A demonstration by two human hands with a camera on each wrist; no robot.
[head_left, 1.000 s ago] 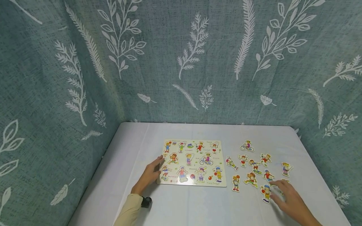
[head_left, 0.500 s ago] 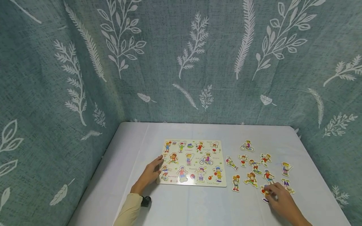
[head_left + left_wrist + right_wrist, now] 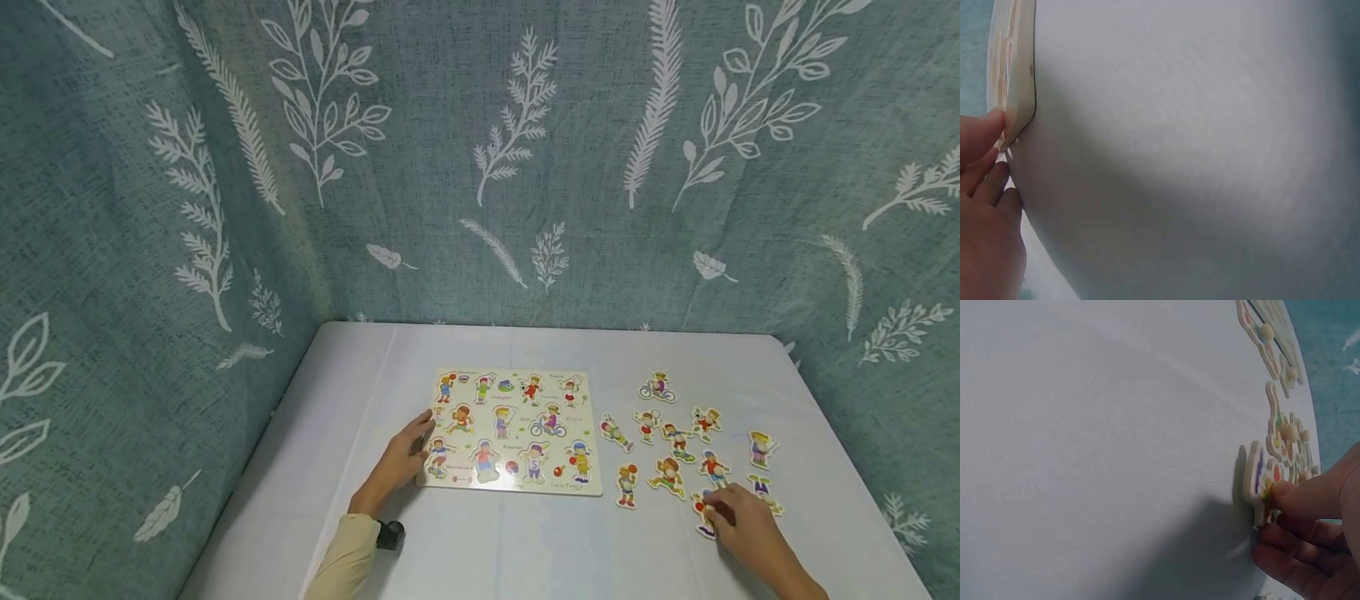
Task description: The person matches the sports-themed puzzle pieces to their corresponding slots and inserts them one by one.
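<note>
A wooden puzzle board (image 3: 517,433) printed with sports figures lies flat on the table. My left hand (image 3: 393,467) rests at its left edge; in the left wrist view, the thumb (image 3: 984,134) touches the board's edge (image 3: 1022,75). On the right, my right hand (image 3: 750,529) pinches a puzzle piece (image 3: 702,510) showing a figure with a red paddle. The right wrist view has the thumb over this piece (image 3: 1255,481), which casts a narrow shadow beside it. Its knob is hidden by the fingers.
Several loose knobbed puzzle pieces lie right of the board, among them a cyclist (image 3: 657,387), a runner (image 3: 667,477), a basketball player (image 3: 626,487) and a baseball figure (image 3: 761,448). A white cloth (image 3: 480,546) covers the table; patterned green fabric (image 3: 480,167) hangs behind.
My right hand has moved left onto the paddle figure's piece and closed its fingers on it, uncovering another piece to the right. The left hand has stayed at the board.
</note>
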